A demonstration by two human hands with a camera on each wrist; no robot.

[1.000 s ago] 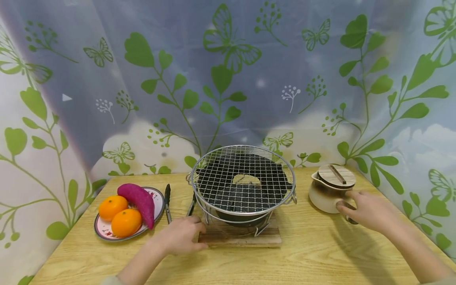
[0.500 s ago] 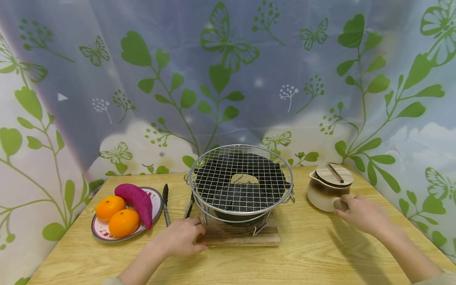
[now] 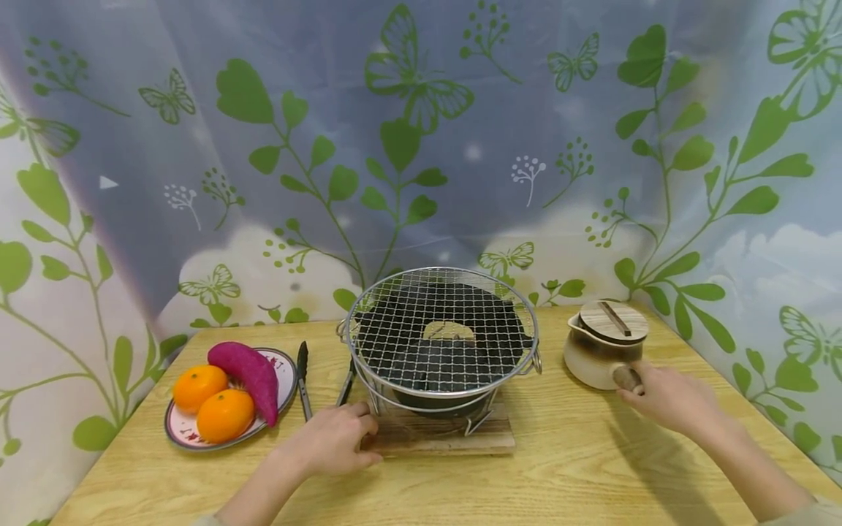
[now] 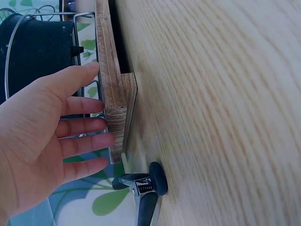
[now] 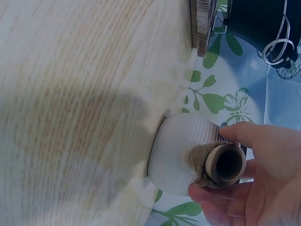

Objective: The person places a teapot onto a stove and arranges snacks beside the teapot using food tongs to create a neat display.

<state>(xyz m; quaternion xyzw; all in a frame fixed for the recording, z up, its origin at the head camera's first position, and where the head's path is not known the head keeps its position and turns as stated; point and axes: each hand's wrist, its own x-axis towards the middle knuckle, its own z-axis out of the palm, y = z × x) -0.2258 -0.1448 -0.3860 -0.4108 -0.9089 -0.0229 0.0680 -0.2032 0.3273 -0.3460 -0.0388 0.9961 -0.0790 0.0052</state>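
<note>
One left hand (image 3: 334, 440) has its fingers at the edge of a low brown wooden board (image 3: 460, 444) in the head view, a round silver mesh grill (image 3: 442, 359) just past them; the right hand (image 3: 677, 400) is at a squat cream-and-brown pot (image 3: 595, 359). From the left wrist I see straight fingers, slightly apart, black-and-metal tongs (image 4: 148, 202) near the little finger. From the right wrist, thumb and fingers curl round the pot's twine-wrapped handle (image 5: 203, 156).

Stretches the left forearm (image 3: 263, 482) and right forearm (image 3: 756, 464) forward, well apart. Extends the left hand (image 3: 338, 438) with fingers (image 4: 84, 126) nearly straight, slightly spread, thumb (image 4: 75, 77) set apart. Curves the right hand (image 3: 671, 398), thumb opposite fingers, apparently gripping.
</note>
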